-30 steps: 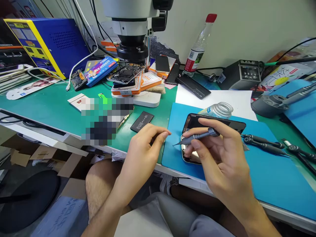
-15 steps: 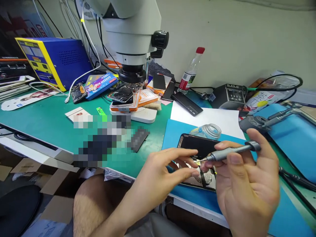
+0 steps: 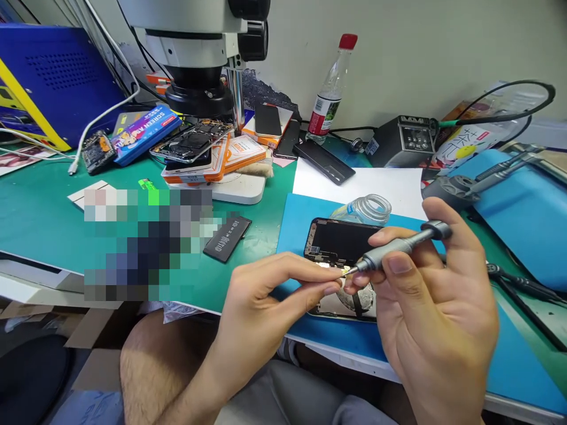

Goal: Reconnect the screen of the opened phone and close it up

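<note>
My right hand (image 3: 436,307) is wrapped round a grey precision screwdriver (image 3: 390,251), its tip slanting down to the left. The index finger rests by the cap at its back end. My left hand (image 3: 270,295) is closed in a pinch right at the screwdriver's tip; whatever lies between thumb and forefinger is too small to make out. Under both hands lies an opened phone, its dark screen part (image 3: 339,242) at the back and its bare housing (image 3: 328,306) in front. The fingers hide part of that phone.
A blue mat (image 3: 290,236) lies under the phone, with a glass jar (image 3: 372,209) behind it. A black phone battery (image 3: 228,238) is on the green table mat to the left. The microscope (image 3: 190,59) overhangs stacked phones and boxes. A bottle (image 3: 328,94) stands near the wall.
My left thumb and forefinger have closed together at the screwdriver's tip; they were apart before. The view has shifted, so the bench things appear higher and further left.
</note>
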Available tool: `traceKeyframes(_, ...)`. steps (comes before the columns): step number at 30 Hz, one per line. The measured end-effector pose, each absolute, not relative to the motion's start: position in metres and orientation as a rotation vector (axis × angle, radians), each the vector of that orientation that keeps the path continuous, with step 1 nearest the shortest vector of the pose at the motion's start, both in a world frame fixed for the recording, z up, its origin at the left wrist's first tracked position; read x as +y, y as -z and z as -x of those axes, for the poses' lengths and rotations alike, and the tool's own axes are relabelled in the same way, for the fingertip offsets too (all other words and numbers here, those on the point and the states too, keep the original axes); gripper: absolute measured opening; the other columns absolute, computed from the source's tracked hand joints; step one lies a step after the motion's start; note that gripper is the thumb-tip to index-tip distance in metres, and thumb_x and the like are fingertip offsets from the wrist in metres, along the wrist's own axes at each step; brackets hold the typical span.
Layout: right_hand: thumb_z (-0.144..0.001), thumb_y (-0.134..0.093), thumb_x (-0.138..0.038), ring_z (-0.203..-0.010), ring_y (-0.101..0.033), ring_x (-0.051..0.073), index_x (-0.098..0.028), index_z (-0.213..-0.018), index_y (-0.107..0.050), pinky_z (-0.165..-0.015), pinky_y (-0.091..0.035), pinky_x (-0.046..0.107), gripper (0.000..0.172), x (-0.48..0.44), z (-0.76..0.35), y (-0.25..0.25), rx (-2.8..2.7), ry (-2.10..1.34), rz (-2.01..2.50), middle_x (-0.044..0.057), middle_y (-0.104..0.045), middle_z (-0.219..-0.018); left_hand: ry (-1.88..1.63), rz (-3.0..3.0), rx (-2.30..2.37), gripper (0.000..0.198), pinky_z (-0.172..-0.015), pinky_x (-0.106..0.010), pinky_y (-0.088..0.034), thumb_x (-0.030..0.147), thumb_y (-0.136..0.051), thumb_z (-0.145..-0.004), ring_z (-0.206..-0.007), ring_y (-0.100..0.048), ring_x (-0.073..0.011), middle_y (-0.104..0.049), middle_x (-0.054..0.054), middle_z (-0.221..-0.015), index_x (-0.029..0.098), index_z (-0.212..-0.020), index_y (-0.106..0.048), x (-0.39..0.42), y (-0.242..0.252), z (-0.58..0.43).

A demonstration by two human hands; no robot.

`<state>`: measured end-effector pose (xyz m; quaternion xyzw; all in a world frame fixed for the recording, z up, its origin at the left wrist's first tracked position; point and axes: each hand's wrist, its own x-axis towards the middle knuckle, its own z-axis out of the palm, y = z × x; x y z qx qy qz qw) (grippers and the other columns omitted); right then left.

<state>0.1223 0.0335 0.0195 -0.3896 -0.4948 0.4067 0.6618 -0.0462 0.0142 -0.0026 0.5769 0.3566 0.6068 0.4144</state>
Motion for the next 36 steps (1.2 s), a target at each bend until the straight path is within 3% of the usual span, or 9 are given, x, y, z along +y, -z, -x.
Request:
traceKeyframes(19, -0.094, -0.081, -0.028, -0.062, -0.07, 0.009, -0.038, -0.143, -0.061, -0.058, -0.065, 0.021, 0.053, 0.033, -0.122, -0.021, -1.096, -1.117, 0.87, -0.003, -0.071, -0.102, -1.551, -1.409, 0.883, 0.024, -0.087, -0.017, -0.063, 0.011, -0.082, -0.095, -0.094, -0.082, -0.0099, -0.087, 0.009, -0.1, 0.032, -0.107, -0.086, 0.01, 0.008, 0.046)
traceKeyframes(30, -0.093, -0.081, -0.031, -0.059, -0.067, 0.01, -0.036, -0.143, -0.06, -0.052, -0.063, 0.024, 0.055, 0.035, -0.125, -0.017, -1.162, -1.071, 0.892, -0.003, -0.071, -0.101, -1.538, -1.504, 0.953, 0.015, -0.082, -0.027, -0.065, 0.017, -0.082, -0.096, -0.087, -0.082, -0.0184, -0.087, 0.0, -0.096, 0.027, -0.106, -0.088, 0.008, 0.007, 0.048)
traceKeyframes(36, -0.09, -0.083, -0.034, -0.057, -0.062, 0.01, -0.032, -0.136, -0.067, -0.046, -0.057, 0.024, 0.048, 0.039, -0.145, -0.026, -1.048, -0.999, 0.941, -0.001, -0.073, -0.097, -1.466, -1.595, 1.079, 0.032, -0.084, -0.027, -0.064, 0.023, -0.081, -0.099, -0.089, -0.081, -0.0173, -0.086, 0.0, -0.104, 0.028, -0.13, -0.08, 0.011, 0.008, 0.048)
